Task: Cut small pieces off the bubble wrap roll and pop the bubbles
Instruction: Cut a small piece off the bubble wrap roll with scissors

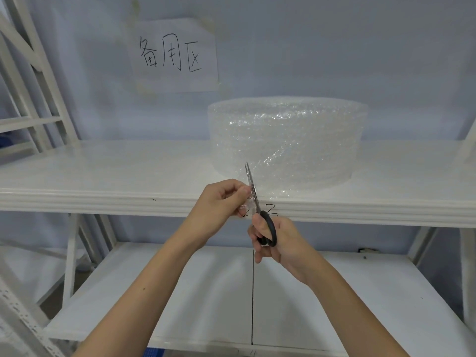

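Observation:
A wide roll of clear bubble wrap (286, 140) stands on the upper white shelf (116, 173), its loose end trailing toward the shelf's front edge. My left hand (219, 202) pinches a small strip of bubble wrap (248, 203) at that loose end, in front of the shelf edge. My right hand (275, 240) grips black-handled scissors (253, 199). The blades point up and away, lie close together, and pass right beside the strip, between it and the roll.
A paper sheet with handwritten characters (173, 54) is taped to the blue wall. A lower white shelf (180, 292) lies beneath my forearms. White rack uprights (38, 81) stand at the left, another upright at the right edge.

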A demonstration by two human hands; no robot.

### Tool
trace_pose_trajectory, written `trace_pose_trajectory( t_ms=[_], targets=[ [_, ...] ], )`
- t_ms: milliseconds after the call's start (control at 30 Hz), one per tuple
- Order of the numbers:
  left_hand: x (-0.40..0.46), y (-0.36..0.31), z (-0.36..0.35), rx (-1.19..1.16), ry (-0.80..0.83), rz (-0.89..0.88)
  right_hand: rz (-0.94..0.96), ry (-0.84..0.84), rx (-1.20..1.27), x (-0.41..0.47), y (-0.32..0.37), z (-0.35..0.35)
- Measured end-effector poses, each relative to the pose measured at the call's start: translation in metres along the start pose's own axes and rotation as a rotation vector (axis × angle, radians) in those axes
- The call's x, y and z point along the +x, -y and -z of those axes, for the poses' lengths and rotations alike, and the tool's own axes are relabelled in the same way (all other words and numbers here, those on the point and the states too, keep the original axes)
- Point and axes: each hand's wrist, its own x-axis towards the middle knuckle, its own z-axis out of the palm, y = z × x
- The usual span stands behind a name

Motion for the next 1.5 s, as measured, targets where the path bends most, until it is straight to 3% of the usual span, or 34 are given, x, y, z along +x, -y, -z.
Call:
trace_pose_trajectory(
  t_ms=[133, 267, 433, 700, 1500],
  targets=[
    [0.001, -0.001, 0.004, -0.033, 0.016, 0.026, -0.015, -0.020, -0.005, -0.002, -0.003, 0.000],
    [0.006, -0.007, 0.006, -0.151, -0.093, 0.143, -0.021, -0.036, 0.011, -0.004, -0.003, -0.002],
    [0.006, -0.008, -0.001, 0.008, -0.096, 0.010, -0.021, -0.042, 0.009, -0.005, 0.000, -0.003],
    [0.007, -0.011, -0.003, -0.053, -0.142, -0.010, -0.023, 0.010, -0.023, -0.008, -0.008, -0.002],
    [-0.002, -0.005, -0.008, -0.056, -0.037, -0.068, 0.027, -0.013, 0.006, 0.007, 0.014, -0.003]
  ],
)
